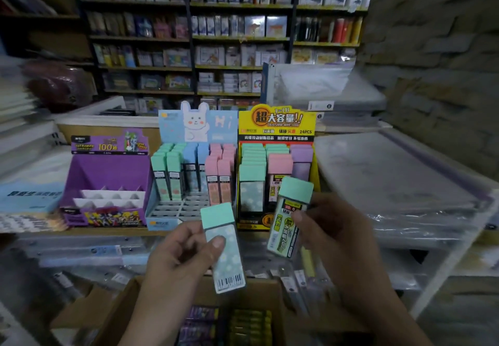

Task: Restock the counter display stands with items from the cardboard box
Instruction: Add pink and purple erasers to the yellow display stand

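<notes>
**Desk:** How far along are you?

**Operator:** Partway, I judge. At the left end of the table (108, 231), the purple stand (108, 168) shows bare white tiers, and I see nothing loaded in it. Next to it, the blue rabbit stand (172, 208) has its back rows filled with green, blue and pink cases, but the grid slots along its front are vacant.

**Desk:** And your hands?

**Operator:** My left hand (175, 259) hovers off the table's front edge. Its thumb and curled fingers pinch a mint-capped case (225, 251), barcode end down, above the cardboard box (127, 310). To the right, the yellow stand (276, 122) looks the fullest: a packed mint column with pink and purple columns beside it. My right hand (332, 226) pinches a second mint-capped case (287, 221) by its body, tilted, just in front of that stand.

**Desk:** What's left?

**Operator:** I need to seat these two cases, probably in the yellow stand, since they match its mint column. After that come the blue stand's front slots and the whole purple stand. The box below holds purple and yellow-green packs, so stock remains.
</notes>
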`<move>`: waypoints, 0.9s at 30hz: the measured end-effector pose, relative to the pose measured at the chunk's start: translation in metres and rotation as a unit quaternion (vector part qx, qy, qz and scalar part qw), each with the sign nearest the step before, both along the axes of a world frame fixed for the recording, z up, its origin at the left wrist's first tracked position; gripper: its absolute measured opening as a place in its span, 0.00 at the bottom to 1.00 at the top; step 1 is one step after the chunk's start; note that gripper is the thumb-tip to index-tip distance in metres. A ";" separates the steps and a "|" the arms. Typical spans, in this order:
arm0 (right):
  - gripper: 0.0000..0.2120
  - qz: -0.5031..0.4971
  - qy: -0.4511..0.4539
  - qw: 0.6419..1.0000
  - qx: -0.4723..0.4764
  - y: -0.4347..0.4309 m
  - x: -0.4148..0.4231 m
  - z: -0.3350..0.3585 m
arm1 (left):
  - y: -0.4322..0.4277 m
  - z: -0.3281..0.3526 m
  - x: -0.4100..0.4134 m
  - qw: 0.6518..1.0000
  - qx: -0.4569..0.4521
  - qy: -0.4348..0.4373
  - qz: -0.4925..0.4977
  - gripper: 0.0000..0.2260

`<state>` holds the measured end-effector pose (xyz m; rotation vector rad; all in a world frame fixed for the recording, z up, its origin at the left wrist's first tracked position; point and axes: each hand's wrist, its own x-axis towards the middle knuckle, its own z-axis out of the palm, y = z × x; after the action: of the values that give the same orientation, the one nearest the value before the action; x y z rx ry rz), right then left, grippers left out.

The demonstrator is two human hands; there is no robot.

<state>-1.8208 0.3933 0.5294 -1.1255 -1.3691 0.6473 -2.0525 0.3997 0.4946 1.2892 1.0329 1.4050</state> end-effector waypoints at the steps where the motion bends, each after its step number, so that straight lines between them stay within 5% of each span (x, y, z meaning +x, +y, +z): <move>1: 0.06 -0.008 -0.016 1.000 0.009 0.004 0.004 0.006 | 0.000 0.002 0.003 1.000 0.006 0.002 0.010 0.07; 17: 0.07 -0.005 -0.164 0.984 0.066 0.051 0.035 0.080 | 0.008 0.023 0.013 0.998 0.040 -0.004 0.051 0.09; 27: 0.04 0.093 -0.190 0.977 -0.029 0.094 0.047 0.068 | 0.024 0.030 0.023 0.997 0.054 0.013 0.062 0.17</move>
<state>-1.7735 0.4869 0.5970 -1.2182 -1.8095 0.6289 -2.0297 0.4240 0.5247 1.3430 1.0822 1.5607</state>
